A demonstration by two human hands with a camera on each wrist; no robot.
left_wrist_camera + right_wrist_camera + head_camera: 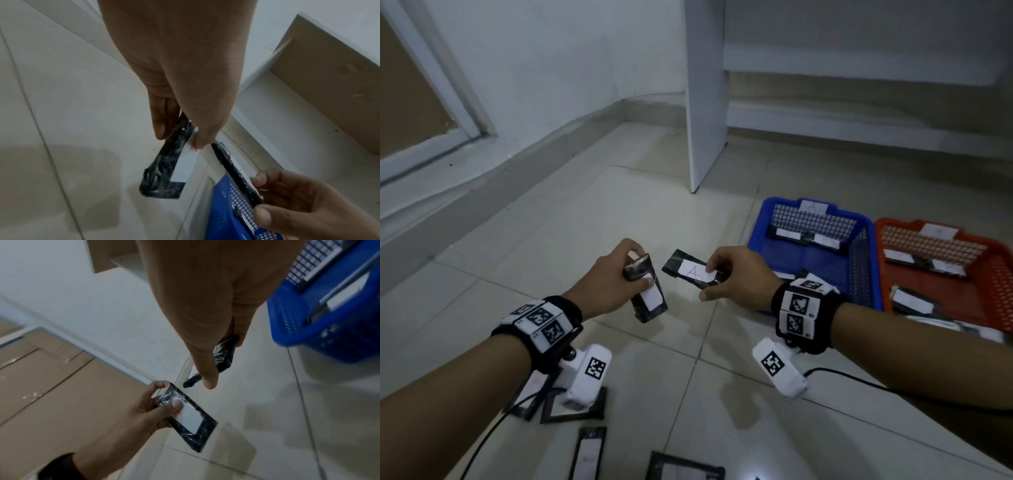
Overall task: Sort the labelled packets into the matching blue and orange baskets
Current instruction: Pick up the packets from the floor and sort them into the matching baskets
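Above the tiled floor my left hand [635, 270] pinches a black packet [649, 298] with a white label whose letter I cannot read; the same packet [168, 168] hangs from my thumb and fingers in the left wrist view. My right hand [717, 279] holds a second black packet [688, 270] by its edges, its label marked "A" facing up. To the right stands the blue basket [864, 270] tagged "A", with the orange basket [993, 274] beside it. Both hold several labelled packets.
Several more black packets [589, 452] lie on the floor near my forearms. A white furniture panel [705, 102] stands behind the baskets, and a wall with a skirting runs along the left. A black cable [859, 377] trails from my right wrist.
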